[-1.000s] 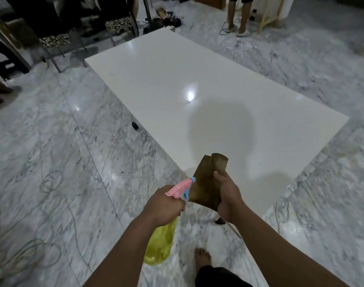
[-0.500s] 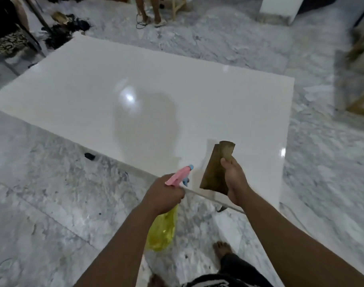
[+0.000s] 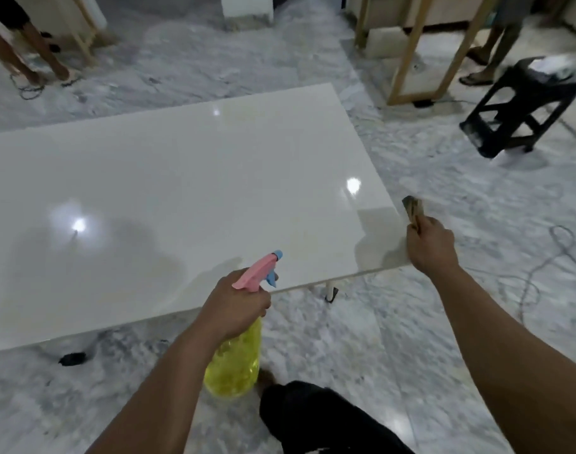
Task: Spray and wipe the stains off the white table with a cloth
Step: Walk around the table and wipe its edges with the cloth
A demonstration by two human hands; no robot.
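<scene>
The glossy white table fills the left and middle of the head view, with a faint yellowish smear near its far edge. My left hand grips a yellow spray bottle by its pink head, the blue nozzle pointing over the table's near edge. My right hand holds a folded brown cloth just past the table's near right corner, above the floor.
Marble floor surrounds the table. A black plastic stool stands at the right, wooden frame legs behind it. People's legs stand at the far left and far right. Cables trail on the floor at the right. My foot is below the bottle.
The view has swung to the right along the table. My right hand with the cloth has moved away from the bottle, out to the table's right corner. The left hand keeps the bottle.
</scene>
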